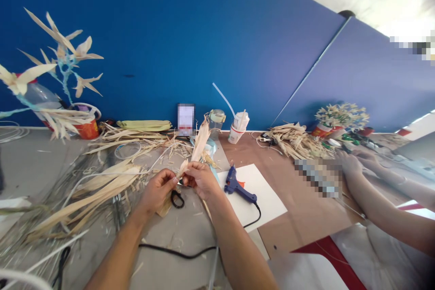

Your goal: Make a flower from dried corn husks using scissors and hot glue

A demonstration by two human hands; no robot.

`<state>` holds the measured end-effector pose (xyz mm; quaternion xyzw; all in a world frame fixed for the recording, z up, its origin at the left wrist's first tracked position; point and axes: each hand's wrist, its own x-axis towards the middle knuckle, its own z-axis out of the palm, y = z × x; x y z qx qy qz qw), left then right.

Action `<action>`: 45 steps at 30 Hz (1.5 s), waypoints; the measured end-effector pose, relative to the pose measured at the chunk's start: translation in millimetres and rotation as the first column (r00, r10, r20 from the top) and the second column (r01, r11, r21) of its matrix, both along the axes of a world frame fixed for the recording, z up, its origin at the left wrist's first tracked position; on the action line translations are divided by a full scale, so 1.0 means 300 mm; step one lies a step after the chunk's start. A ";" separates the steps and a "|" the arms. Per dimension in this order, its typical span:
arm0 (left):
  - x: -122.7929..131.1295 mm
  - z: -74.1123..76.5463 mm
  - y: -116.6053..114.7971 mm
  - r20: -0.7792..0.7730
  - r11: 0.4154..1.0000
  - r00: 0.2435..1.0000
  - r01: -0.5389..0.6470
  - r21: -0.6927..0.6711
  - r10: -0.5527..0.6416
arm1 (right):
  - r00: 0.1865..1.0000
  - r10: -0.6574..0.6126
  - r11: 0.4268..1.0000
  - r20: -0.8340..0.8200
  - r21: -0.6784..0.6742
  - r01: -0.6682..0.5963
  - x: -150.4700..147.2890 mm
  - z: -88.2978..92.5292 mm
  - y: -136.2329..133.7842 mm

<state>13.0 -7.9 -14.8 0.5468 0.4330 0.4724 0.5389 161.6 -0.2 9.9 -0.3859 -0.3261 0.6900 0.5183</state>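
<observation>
I look out through a single view worn on the person's head, facing forward and down across the matte grey tabletop (pixel 183 272) to the tall, flat blue partition (pixel 152 31) beyond it. The bare left hand (pixel 156 190) and bare right hand (pixel 203 179) show close up, below and left of centre.

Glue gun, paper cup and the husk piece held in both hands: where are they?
Glue gun (pixel 238 190): head view, on its blue body.
Paper cup (pixel 235 136): head view, on its side.
Husk piece (pixel 183 167): head view, on its upper part.
</observation>
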 end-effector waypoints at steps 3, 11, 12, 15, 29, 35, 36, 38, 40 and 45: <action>0.002 -0.020 0.000 -0.052 0.996 0.998 -0.016 0.086 0.021 | 1.000 0.007 1.000 -0.011 0.006 -0.007 -0.004 -0.007 -0.002; 0.032 -0.007 -0.015 -0.100 0.969 0.978 -0.159 0.189 0.180 | 0.999 -0.008 1.000 -0.040 0.004 0.008 -0.001 -0.011 0.003; 0.031 -0.001 -0.016 -0.039 0.977 0.985 -0.163 0.137 0.169 | 0.998 -0.017 1.000 -0.056 0.013 0.017 0.001 -0.009 0.004; 0.016 0.011 -0.012 0.270 0.990 0.955 -0.097 -0.099 0.121 | 0.994 -0.022 0.999 -0.104 0.033 0.026 0.007 -0.004 0.008; -0.027 0.024 -0.026 0.439 0.889 0.880 0.335 -0.311 -0.179 | 0.994 0.109 0.991 -0.016 0.083 -0.107 0.018 0.015 -0.011; -0.044 0.022 -0.027 0.393 0.872 0.881 0.391 -0.294 -0.262 | 0.990 0.133 0.989 0.049 0.064 -0.136 0.017 0.022 -0.021; -0.046 0.020 -0.026 0.377 0.873 0.887 0.388 -0.296 -0.266 | 0.990 0.131 0.989 0.058 0.056 -0.134 0.016 0.026 -0.023; -0.047 0.017 -0.024 0.337 0.884 0.902 0.371 -0.284 -0.270 | 0.990 0.120 0.991 0.077 0.051 -0.124 0.014 0.031 -0.026; -0.045 0.013 -0.021 0.283 0.905 0.919 0.346 -0.246 -0.274 | 0.991 0.101 0.993 0.088 0.052 -0.105 0.010 0.034 -0.027; -0.027 0.009 -0.013 0.144 0.950 0.951 0.290 -0.117 -0.272 | 0.995 0.064 0.998 0.073 -0.017 -0.063 -0.003 0.034 -0.025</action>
